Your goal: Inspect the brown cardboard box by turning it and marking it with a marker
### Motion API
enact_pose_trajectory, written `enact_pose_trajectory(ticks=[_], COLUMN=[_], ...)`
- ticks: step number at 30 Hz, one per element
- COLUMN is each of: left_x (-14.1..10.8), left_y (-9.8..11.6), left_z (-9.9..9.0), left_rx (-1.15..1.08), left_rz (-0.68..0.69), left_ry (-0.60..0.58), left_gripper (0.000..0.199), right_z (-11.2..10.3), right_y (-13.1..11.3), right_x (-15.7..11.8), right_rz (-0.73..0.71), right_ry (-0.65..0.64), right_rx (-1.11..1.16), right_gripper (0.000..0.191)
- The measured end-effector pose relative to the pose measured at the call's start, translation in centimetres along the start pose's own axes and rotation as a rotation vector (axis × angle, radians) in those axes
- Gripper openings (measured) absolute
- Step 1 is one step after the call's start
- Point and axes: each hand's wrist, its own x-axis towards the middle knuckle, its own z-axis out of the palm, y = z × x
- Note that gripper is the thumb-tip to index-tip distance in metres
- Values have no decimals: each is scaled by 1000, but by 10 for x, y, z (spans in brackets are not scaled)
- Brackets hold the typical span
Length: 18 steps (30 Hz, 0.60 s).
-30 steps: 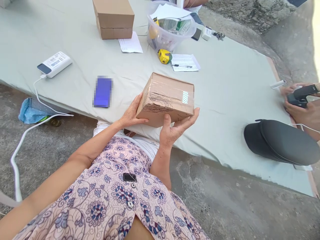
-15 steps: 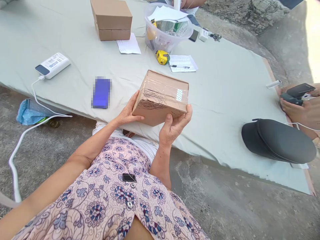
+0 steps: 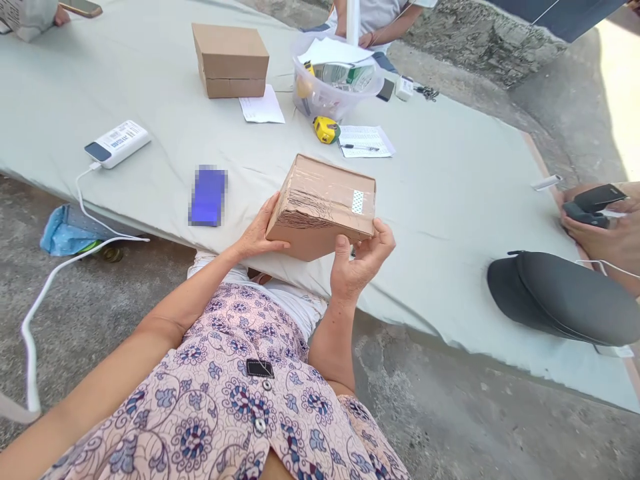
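A brown cardboard box (image 3: 320, 200) is tilted towards me at the table's near edge. Clear tape, a patterned strip and dark scribble-like lines show on its upper face. My left hand (image 3: 263, 233) grips its left side, the thumb along the front face and the fingers partly hidden behind. At the lower right corner, my right hand (image 3: 361, 263) is closed loosely, its thumb in front of the box and its curled fingers by the right edge. Left of the box lies a blurred-out blue rectangle (image 3: 208, 195).
On the cloth-covered table (image 3: 430, 200) are a second box (image 3: 233, 63), a plastic tub (image 3: 330, 100), a yellow tape measure (image 3: 327, 130), paper with a pen (image 3: 367, 141), a cabled power bank (image 3: 118, 143) and a black case (image 3: 565, 297). Other people's hands (image 3: 600, 230) show at the edges.
The view has shifted, so the table's things appear lower. My right hand has moved slightly right and its hold at the box's corner looks looser. My left hand keeps its grip.
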Motion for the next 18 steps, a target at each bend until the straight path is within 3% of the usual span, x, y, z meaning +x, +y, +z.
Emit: enact_pose_trajectory(ticks=[5, 9, 12, 14, 18], left_x=[-1, 0, -1, -1, -1], left_y=[-4, -8, -9, -8, -5], left_z=[1, 0, -1, 0, 0], left_rx=[15, 16, 21, 18, -8], left_rz=[-17, 6, -6, -5, -25], left_ry=[11, -14, -22, -24, -21], left_gripper=[130, 134, 136, 135, 131], right_z=[6, 1, -8, -14, -21], right_y=[-13, -6, 18, 41, 88], right_x=[14, 15, 19, 26, 43], right_rz=[-72, -65, -36, 78, 325], right_ry=[10, -32, 13, 43, -71], right_rx=[-66, -56, 21, -9, -441], right_gripper=[56, 54, 63, 62, 43])
